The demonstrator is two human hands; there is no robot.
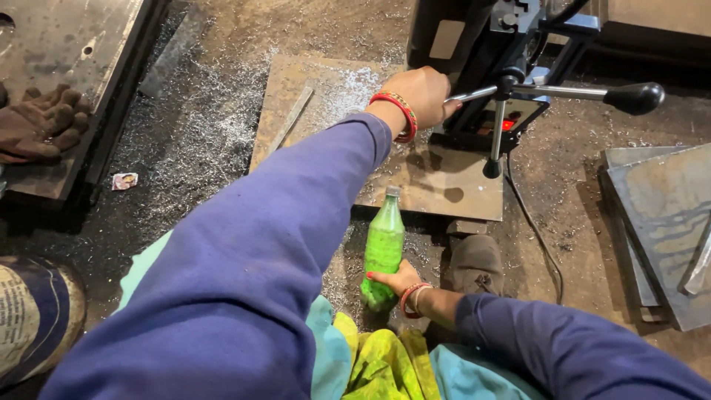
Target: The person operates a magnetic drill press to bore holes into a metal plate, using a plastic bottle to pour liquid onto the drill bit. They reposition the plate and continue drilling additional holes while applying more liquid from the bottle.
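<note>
My left hand (422, 92), with red bangles at the wrist, reaches forward and is closed on one metal spoke of the feed handle (563, 92) of a black drill machine (474, 44). The spokes end in black knobs. The machine stands on a rusty steel plate (415, 178) dusted with metal shavings. My right hand (396, 281), also wearing bangles, grips the lower part of a green plastic bottle (384, 248) that stands upright on the floor just in front of the plate. Both sleeves are dark blue.
A worn brown glove (41, 122) lies on a steel slab at the left. Stacked steel plates (659, 222) sit at the right. A black cable (537, 237) runs from the machine. Shavings cover the floor; a metal strip (290, 118) lies on the plate.
</note>
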